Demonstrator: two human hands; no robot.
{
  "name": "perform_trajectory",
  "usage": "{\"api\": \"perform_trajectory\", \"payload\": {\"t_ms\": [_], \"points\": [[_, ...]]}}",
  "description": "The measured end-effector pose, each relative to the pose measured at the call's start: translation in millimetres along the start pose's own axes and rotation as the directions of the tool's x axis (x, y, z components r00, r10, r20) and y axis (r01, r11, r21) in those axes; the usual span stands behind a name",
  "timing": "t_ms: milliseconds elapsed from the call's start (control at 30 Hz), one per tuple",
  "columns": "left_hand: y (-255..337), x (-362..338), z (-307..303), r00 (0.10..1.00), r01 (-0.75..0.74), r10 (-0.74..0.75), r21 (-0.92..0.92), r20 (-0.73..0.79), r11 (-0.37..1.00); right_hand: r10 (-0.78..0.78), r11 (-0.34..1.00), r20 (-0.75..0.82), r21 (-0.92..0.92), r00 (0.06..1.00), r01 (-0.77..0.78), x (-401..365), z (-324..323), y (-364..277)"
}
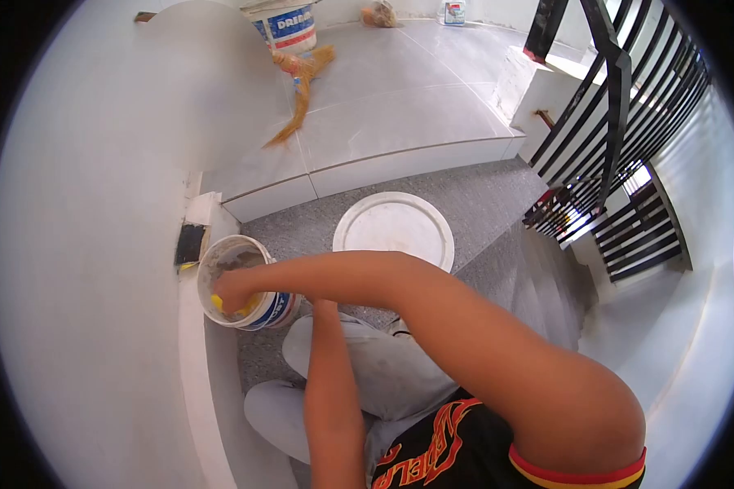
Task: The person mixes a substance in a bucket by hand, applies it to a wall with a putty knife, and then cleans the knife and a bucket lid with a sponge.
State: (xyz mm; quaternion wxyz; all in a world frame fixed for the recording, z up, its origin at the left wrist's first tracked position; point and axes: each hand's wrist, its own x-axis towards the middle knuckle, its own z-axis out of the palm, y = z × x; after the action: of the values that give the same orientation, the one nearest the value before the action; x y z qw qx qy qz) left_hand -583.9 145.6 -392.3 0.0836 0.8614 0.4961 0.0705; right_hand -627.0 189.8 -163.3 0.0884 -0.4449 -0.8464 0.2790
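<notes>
My right hand [235, 292] reaches down into a white paint bucket [276, 313] with a blue and red label, which stands by the wall at the left. Its fingers are curled round a yellow thing [251, 306], perhaps a sponge; its kind is not clear. Greyish wet residue coats the bucket's inside. My left forearm [333, 383] comes up from below, and its wrist passes under my right forearm close to the bucket's right side. That forearm hides my left hand, so its fingers do not show.
A round white lid [393, 224] lies on the grey step. On the tiled landing are a straw hand broom [300, 98], another labelled bucket [289, 31], a small bottle [453, 13] and a brownish bundle [380, 14]. A black railing [616, 106] borders stairs descending to the right.
</notes>
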Motion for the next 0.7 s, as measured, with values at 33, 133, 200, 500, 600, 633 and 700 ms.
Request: {"api": "perform_trajectory", "payload": {"t_ms": [33, 133, 200, 500, 600, 633, 700], "points": [[0.8, 0.0, -7.3, 0.998, 0.036, -0.031, -0.098, 0.051, 0.995, 0.055, 0.995, -0.073, 0.084, 0.996, -0.049, -8.8, -5.0, -2.8], [24.2, -17.6, -60.0, 0.979, 0.131, -0.090, -0.224, 0.183, 0.966, 0.073, 0.939, -0.375, 0.338, 0.924, 0.063, -25.4, -11.2, 6.9], [34.9, -16.2, -94.6, 0.948, 0.236, -0.157, -0.283, 0.277, 0.930, 0.122, 0.915, -0.487, 0.393, 0.865, 0.092, -38.1, -14.7, 31.3], [46.0, -1.3, -96.3, 0.821, 0.504, -0.400, -0.190, 0.407, 0.842, 0.692, 0.714, -0.279, 0.401, 0.666, -0.574, -229.2, 21.1, 157.5], [47.4, -2.4, -96.3, 0.869, 0.436, -0.359, -0.183, 0.342, 0.881, 0.519, 0.850, -0.431, 0.349, 0.738, -0.394, -231.7, 71.1, 151.1], [47.8, -0.8, -98.5, 0.872, 0.430, -0.353, -0.186, 0.340, 0.883, 0.380, 0.924, -0.512, 0.252, 0.770, -0.288, -226.8, 94.5, 153.1], [51.0, -2.0, -99.5, 0.869, 0.429, -0.346, -0.189, 0.355, 0.884, 0.305, 0.949, -0.400, 0.208, 0.864, -0.239, -235.9, 117.0, 129.7]]}}
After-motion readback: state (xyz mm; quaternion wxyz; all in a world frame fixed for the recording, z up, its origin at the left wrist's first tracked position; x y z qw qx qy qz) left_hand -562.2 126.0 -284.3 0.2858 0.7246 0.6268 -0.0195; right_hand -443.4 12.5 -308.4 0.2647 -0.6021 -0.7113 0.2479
